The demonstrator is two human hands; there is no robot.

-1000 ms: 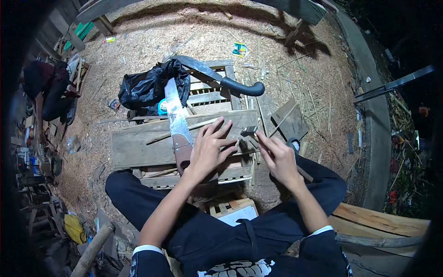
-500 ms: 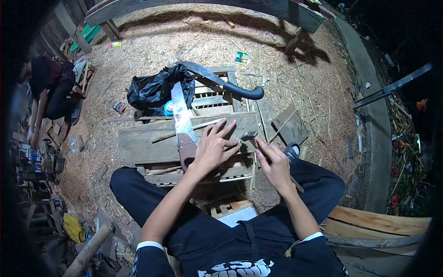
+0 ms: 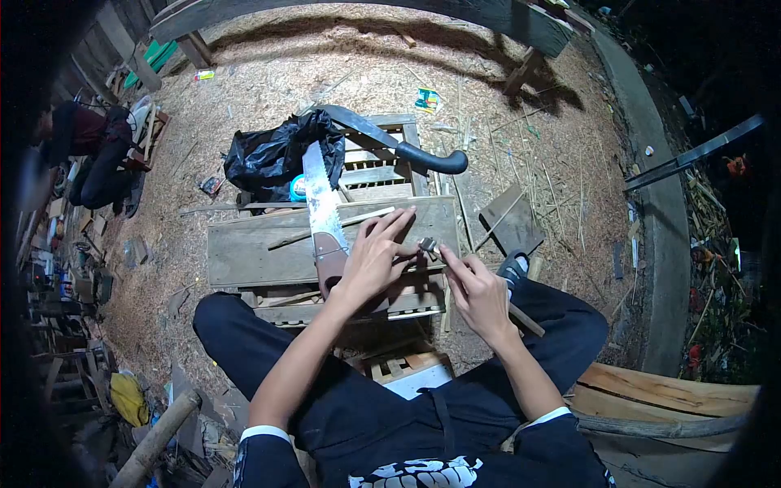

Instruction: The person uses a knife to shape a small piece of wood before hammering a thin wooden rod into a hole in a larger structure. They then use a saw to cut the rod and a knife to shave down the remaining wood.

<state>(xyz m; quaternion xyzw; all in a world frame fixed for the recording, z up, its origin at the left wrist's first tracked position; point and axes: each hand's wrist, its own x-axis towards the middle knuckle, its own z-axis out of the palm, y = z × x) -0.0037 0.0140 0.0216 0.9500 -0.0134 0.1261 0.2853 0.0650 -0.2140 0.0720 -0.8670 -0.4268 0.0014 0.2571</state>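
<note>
Pinching a small metal piece (image 3: pixel 427 244) just right of the saw (image 3: pixel 322 213), right hand (image 3: pixel 478 294) grips it in its fingertips. Left hand (image 3: pixel 373 262) lies spread flat on the plank (image 3: pixel 252 252), holding nothing. Piece looks light, stiff, likely slippery; best held by its edges.

Wooden crate (image 3: pixel 370 175) on sawdust floor (image 3: pixel 268 89). 1 plank (image 3: pixel 252 252) across crate. Saw (image 3: pixel 320 203) on plank. Machete (image 3: pixel 390 142) and black bag (image 3: pixel 272 154) on crate.

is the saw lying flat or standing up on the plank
Lying flat. The saw rests blade-side down across the plank, its handle toward the left hand.
</note>
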